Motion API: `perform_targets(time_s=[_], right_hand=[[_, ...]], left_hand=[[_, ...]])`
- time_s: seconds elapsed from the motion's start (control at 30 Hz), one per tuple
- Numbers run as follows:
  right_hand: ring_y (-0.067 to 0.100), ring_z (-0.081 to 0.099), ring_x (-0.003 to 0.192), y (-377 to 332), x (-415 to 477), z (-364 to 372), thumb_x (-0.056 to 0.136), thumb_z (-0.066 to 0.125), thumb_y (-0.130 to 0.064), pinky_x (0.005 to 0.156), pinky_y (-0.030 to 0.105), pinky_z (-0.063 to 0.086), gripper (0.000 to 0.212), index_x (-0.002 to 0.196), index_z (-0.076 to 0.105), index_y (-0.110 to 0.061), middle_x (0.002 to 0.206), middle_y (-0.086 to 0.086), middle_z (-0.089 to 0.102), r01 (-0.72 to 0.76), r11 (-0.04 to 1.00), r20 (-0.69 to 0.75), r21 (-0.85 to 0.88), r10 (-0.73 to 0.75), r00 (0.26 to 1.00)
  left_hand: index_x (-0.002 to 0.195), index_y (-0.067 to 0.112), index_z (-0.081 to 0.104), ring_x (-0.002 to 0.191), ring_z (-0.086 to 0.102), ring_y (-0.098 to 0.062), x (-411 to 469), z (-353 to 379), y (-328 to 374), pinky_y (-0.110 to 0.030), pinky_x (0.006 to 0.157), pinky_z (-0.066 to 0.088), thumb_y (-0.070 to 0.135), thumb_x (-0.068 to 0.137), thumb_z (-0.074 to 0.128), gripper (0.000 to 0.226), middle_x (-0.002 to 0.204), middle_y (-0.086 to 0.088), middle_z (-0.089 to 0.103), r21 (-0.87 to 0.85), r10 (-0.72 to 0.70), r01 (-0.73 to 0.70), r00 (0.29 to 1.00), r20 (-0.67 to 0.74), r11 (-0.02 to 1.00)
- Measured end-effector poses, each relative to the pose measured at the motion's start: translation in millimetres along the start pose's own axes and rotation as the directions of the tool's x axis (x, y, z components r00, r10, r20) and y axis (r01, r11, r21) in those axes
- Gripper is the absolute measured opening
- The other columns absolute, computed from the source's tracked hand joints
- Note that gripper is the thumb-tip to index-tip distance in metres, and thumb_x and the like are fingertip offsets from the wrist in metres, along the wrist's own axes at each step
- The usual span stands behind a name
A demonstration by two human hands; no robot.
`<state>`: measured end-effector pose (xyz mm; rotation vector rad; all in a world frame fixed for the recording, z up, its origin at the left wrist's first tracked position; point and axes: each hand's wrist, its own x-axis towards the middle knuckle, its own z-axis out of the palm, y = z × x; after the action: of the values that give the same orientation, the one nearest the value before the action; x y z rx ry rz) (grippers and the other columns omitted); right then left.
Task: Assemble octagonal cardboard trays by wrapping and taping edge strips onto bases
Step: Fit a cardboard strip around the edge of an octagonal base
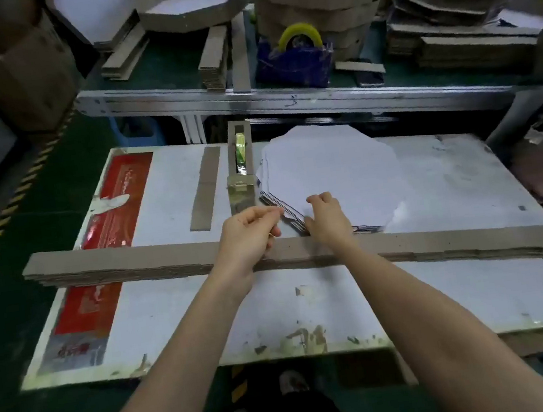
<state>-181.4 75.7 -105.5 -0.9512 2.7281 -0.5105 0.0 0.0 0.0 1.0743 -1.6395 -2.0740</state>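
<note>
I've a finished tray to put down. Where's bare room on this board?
Widest: the white board between the long edge-strip stack and its near edge, though both forearms cross it. Also right of the octagonal bases. Crowded: around the tape dispenser, short strip, left hand and right hand.

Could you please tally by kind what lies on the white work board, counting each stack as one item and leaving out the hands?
stack of long cardboard strips: 1
short cardboard strip: 1
tape dispenser: 1
stack of white octagonal bases: 1
Total: 4
</note>
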Motion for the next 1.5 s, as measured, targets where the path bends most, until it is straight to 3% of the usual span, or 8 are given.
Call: perform_targets(time_s=[0.23,0.67,0.8,0.93,1.1,1.2,1.3,1.5], right_hand=[[0.033,0.003,0.152,17,50,11,0.098,0.055,-0.041,0.120,0.053,0.013,0.079,0.155,0.012,-0.008,0.164,0.017,0.006,0.040,0.954,0.261,-0.296,0.040,0.965],[0.037,0.054,0.115,16,42,-17,0.095,0.046,-0.005,0.086,0.040,0.045,0.030,0.125,0.047,-0.002,0.125,0.019,0.053,0.259,0.848,0.257,-0.462,-0.151,0.955],[0.034,0.063,0.098,-10,34,-70,0.090,0.045,0.002,0.064,0.034,0.034,0.033,0.120,0.052,-0.010,0.110,0.012,0.064,0.162,0.864,-0.070,-0.478,-0.221,0.973],[0.040,0.063,0.091,-42,13,-148,0.092,0.050,-0.006,0.063,0.037,0.033,0.038,0.127,0.060,-0.019,0.102,0.015,0.069,0.173,0.926,-0.307,-0.335,-0.281,0.909],[0.032,0.056,0.071,-77,-49,-219,0.090,0.057,-0.016,0.058,0.037,0.038,0.009,0.081,0.058,-0.014,0.070,0.004,0.058,0.439,0.871,-0.341,-0.222,-0.491,0.802],[0.019,0.053,0.061,-101,-87,-229,0.091,0.062,-0.016,0.058,0.034,0.041,0.011,0.084,0.069,-0.012,0.066,0.001,0.061,0.569,0.820,-0.173,-0.068,-0.571,0.803],[0.018,0.057,0.062,-123,-114,-218,0.091,0.062,-0.011,0.059,0.034,0.045,0.014,0.087,0.075,-0.009,0.069,0.007,0.066,0.585,0.808,-0.031,0.069,-0.584,0.811],[0.015,0.052,0.058,-173,-147,-213,0.090,0.059,-0.011,0.054,0.024,0.041,0.017,0.077,0.069,-0.011,0.061,0.001,0.059,0.707,0.706,0.086,0.049,-0.708,0.701]], left_hand=[[0.097,0.013,0.073,0.051,0.045,-0.004,13,5,24,-0.017,0.047,0.037,0.016,0.092,0.063,0.011,0.059,0.006,0.057,-0.035,0.069,-0.074,0.991,-0.115,0.997],[0.092,0.021,0.071,0.053,0.056,0.001,40,4,27,-0.011,0.048,0.043,0.010,0.095,0.057,0.018,0.059,0.010,0.064,0.136,0.221,-0.198,0.958,-0.182,0.971],[0.115,0.033,0.062,0.079,0.061,-0.002,45,2,46,-0.009,0.060,0.048,0.020,0.090,0.065,0.028,0.088,0.014,0.066,0.465,0.498,-0.440,0.867,-0.001,0.768],[0.148,0.040,0.028,0.134,0.031,-0.012,47,5,81,-0.028,0.106,0.030,0.034,0.079,0.077,0.085,0.148,0.007,0.033,0.684,0.635,-0.629,0.708,0.308,0.370],[0.153,0.040,0.002,0.146,0.010,-0.021,23,-11,124,-0.056,0.117,0.013,0.053,0.062,0.082,0.122,0.158,0.003,0.013,0.721,0.708,-0.672,0.593,0.384,0.172],[0.146,0.041,0.034,0.133,0.035,-0.007,2,-35,141,-0.050,0.112,0.030,0.047,0.066,0.080,0.093,0.139,0.014,0.046,0.634,0.616,-0.737,0.617,0.490,0.235],[0.098,0.036,0.072,0.095,0.061,0.001,-17,-64,144,-0.028,0.086,0.051,0.023,0.074,0.079,0.029,0.093,0.019,0.069,0.523,0.533,-0.769,0.634,0.560,0.366],[0.087,0.025,0.075,0.081,0.066,-0.013,-55,-121,144,-0.020,0.070,0.052,0.036,0.066,0.075,0.023,0.080,0.006,0.070,0.405,0.533,-0.783,0.620,0.576,0.473]])
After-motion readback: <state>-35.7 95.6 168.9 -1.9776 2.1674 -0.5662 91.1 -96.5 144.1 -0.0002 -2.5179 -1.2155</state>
